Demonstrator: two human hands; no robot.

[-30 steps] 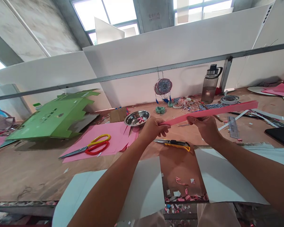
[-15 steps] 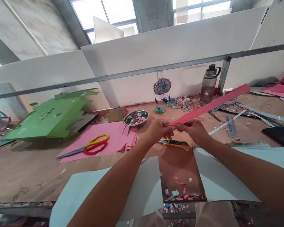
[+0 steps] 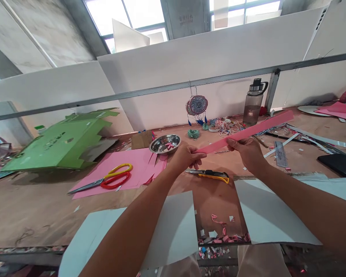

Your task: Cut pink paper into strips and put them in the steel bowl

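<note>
Above the workbench I hold a long pink paper strip [image 3: 259,128], which slants up to the right. My left hand [image 3: 187,154] pinches its lower left end between thumb and fingers. Farther along, my right hand [image 3: 248,152] grips the strip near its middle, thumb on top. Below the hands lies a yellow and black utility knife [image 3: 215,176], its blade pointing left. A steel bowl [image 3: 165,145] with small pink pieces sits just beyond my left hand. Red and yellow handled scissors [image 3: 113,177] rest on pink paper sheets [image 3: 138,159] to the left.
White boards [image 3: 173,227] lie under my forearms, with scraps between them at the bench edge. Green folded cardboard [image 3: 54,142] stands far left. At the back are a water bottle [image 3: 253,103] and tangled cord [image 3: 225,126]. A ruler [image 3: 280,154] and black phone [image 3: 338,164] lie right.
My hands have moved apart along the strip. The right hand slid up and to the right, while the left shifted slightly left. The strip now lies at a shallower slant.
</note>
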